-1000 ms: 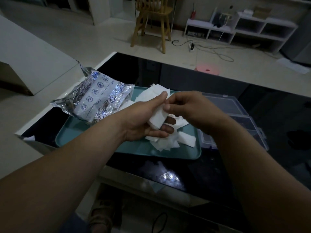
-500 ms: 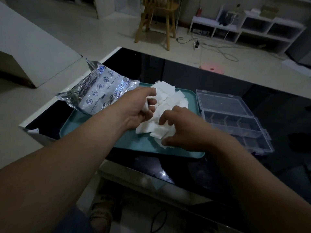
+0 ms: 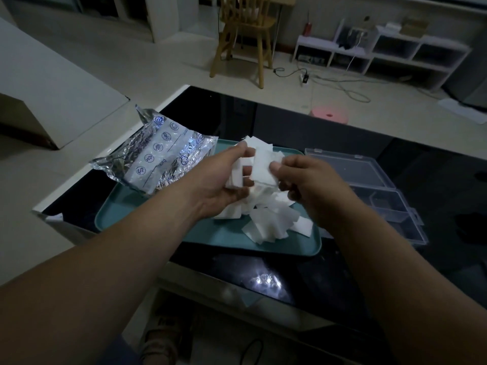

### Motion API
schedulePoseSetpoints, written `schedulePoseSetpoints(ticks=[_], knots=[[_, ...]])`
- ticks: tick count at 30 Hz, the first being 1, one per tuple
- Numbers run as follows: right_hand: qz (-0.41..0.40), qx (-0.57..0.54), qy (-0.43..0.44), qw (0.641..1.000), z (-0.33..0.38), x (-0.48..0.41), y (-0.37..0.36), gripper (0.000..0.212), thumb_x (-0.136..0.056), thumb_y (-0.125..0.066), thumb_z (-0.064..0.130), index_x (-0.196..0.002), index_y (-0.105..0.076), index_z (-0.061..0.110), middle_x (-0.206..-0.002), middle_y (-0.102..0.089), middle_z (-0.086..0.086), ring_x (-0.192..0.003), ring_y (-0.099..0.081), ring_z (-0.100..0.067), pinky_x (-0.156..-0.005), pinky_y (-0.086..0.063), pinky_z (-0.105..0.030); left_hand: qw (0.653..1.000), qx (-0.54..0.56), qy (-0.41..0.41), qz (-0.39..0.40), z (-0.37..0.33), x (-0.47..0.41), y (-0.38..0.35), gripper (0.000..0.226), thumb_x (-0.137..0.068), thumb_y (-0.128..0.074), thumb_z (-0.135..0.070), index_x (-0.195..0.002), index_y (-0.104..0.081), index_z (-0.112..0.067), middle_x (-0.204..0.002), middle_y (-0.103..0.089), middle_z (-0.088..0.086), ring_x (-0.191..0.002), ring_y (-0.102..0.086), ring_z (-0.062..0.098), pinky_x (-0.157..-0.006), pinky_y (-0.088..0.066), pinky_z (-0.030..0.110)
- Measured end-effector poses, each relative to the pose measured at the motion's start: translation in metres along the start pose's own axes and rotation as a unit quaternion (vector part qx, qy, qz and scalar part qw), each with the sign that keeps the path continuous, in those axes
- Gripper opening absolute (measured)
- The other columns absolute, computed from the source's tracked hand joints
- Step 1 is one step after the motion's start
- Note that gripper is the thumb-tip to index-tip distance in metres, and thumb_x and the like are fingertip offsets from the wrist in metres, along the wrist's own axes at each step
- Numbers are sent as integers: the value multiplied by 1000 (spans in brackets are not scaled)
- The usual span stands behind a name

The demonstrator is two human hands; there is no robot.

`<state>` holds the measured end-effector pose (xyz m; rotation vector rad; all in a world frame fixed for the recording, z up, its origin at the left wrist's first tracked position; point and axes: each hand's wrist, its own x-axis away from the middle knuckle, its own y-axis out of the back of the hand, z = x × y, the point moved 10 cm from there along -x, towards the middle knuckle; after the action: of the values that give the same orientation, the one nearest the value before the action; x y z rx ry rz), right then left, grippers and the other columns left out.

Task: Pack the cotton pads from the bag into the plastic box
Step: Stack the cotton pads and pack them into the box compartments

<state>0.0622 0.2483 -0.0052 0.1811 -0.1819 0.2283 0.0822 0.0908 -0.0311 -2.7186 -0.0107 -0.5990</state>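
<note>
White square cotton pads [image 3: 271,222] lie in a loose heap on a teal tray [image 3: 226,241]. My left hand [image 3: 224,183] holds a small stack of pads [image 3: 235,176] above the heap, thumb on top. My right hand [image 3: 303,185] pinches a pad [image 3: 263,167] between thumb and fingers right beside that stack. The silver foil bag [image 3: 155,162] lies crumpled on the tray's left end. A clear plastic box [image 3: 369,180] with an open lid and dividers stands to the right of the tray; my right forearm hides part of it.
The tray and box rest on a black glass table [image 3: 290,133] with a white edge at the left. Beyond it are a pink stool [image 3: 329,114], a wooden chair [image 3: 245,35], floor cables and a low white shelf [image 3: 382,51].
Both hands have risen from the heap. My right hand, which was reaching down into the pads, now holds one up against the stack in my left hand.
</note>
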Motion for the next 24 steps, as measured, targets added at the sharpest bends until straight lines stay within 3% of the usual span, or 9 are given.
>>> schedulePoseSetpoints(ticks=[4, 7, 8, 10, 14, 17, 19, 21, 24], knots=[[26, -43, -66, 997, -15, 3, -17, 14, -91, -76, 25, -97, -74, 13, -72, -69, 4, -67, -56, -11, -67, -37, -30, 995, 31, 39, 87, 13, 10, -28, 55, -100, -48, -60, -128, -67, -17, -102, -68, 5, -73, -64, 19, -53, -45, 25], [6, -43, -61, 997, -10, 12, -22, 10, -91, -76, 18, -90, -75, 8, -69, -68, -1, -60, -62, -8, -56, -48, -19, 995, 10, 36, 90, 14, 13, -29, 44, -100, -51, -55, -121, -66, -19, -93, -72, 5, -74, -70, 22, -60, -49, 28], [-2, -27, -45, 999, -6, 15, -22, 12, -91, -76, 16, -85, -74, 6, -68, -68, -3, -54, -61, -6, -51, -46, -14, 996, 3, 33, 85, 13, 13, -28, 41, -101, -52, -54, -120, -65, -20, -90, -71, 5, -72, -69, 22, -62, -51, 29], [-28, 62, 5, 998, 2, 16, -20, 20, -91, -77, 20, -80, -70, 5, -68, -70, -2, -56, -63, -6, -55, -48, -18, 997, -2, 31, 76, 14, 12, -26, 40, -101, -54, -52, -123, -66, -20, -87, -69, 5, -70, -64, 20, -62, -55, 29], [-98, 246, 147, 953, 34, 19, -11, 22, -91, -74, 41, -95, -65, 22, -94, -66, 7, -87, -61, -7, -73, -47, -25, 993, 34, 53, 99, 17, 13, -29, 39, -101, -55, -53, -124, -64, -22, -90, -63, 4, -72, -59, 16, -64, -57, 28], [4, 253, 189, 949, 46, 25, -30, 26, -88, -78, 43, -102, -64, 26, -122, -63, 14, -112, -56, 3, -85, -42, -14, 986, 53, 69, 142, 15, 17, -37, 42, -102, -47, -57, -116, -65, -21, -96, -68, 0, -80, -64, 12, -67, -58, 28], [69, 243, 177, 951, 43, 30, -40, 29, -87, -82, 30, -103, -62, 16, -122, -62, 18, -100, -58, 10, -76, -42, -4, 984, 71, 69, 150, 15, 15, -37, 37, -105, -46, -50, -115, -65, -20, -99, -66, 2, -85, -64, 13, -66, -59, 27], [81, 270, 186, 941, 40, 32, -44, 29, -87, -83, 20, -100, -60, 8, -107, -61, 12, -80, -57, 1, -68, -44, -4, 983, 75, 70, 149, 17, 12, -35, 34, -106, -47, -44, -121, -63, -18, -104, -57, 8, -95, -58, 18, -70, -57, 29], [83, 272, 183, 941, 37, 27, -43, 27, -87, -83, 30, -99, -64, 16, -109, -64, 8, -89, -60, -2, -70, -46, -7, 991, 55, 74, 101, 22, 7, -25, 25, -105, -52, -38, -111, -67, -20, -96, -63, 5, -91, -60, 16, -73, -55, 30]])
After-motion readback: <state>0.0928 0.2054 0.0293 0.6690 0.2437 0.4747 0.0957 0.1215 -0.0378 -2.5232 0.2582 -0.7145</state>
